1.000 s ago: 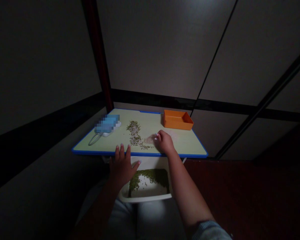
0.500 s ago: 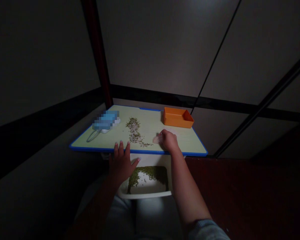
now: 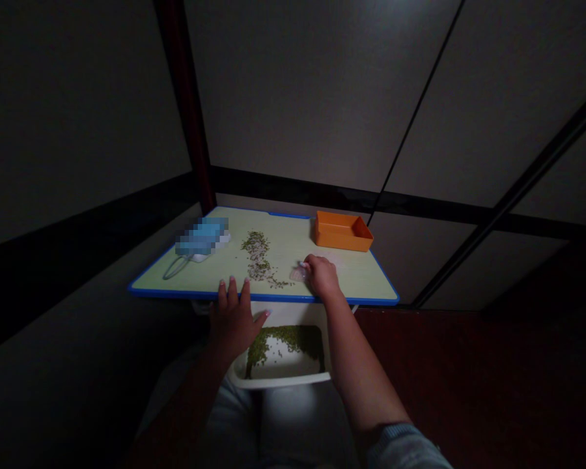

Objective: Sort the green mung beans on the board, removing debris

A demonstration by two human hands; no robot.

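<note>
My right hand [image 3: 323, 277] is closed on a small translucent, pale pinkish fan-shaped piece [image 3: 297, 273], held low over the tabletop; its exact kind I cannot make out. Left of it lies a strip of small green and whitish grains [image 3: 257, 255], trailing towards the piece. My left hand [image 3: 233, 322] is open with fingers spread, fingertips at the front edge of the table [image 3: 209, 277]. Below that edge, between my forearms, a white bin [image 3: 286, 380] holds many green grains [image 3: 300, 337], heaped mostly along its far side and corners.
An orange open box [image 3: 342, 240] stands at the back right of the table. At the left lies a blurred-out blue item [image 3: 202, 236] with a grey loop. A panelled wall [image 3: 297, 98] rises behind the table, and dark red floor [image 3: 459, 378] shows at the right.
My right hand first moved slightly right with the translucent piece, then back left towards the grains. The left hand stays at the table edge. The camera view has shifted slightly.
</note>
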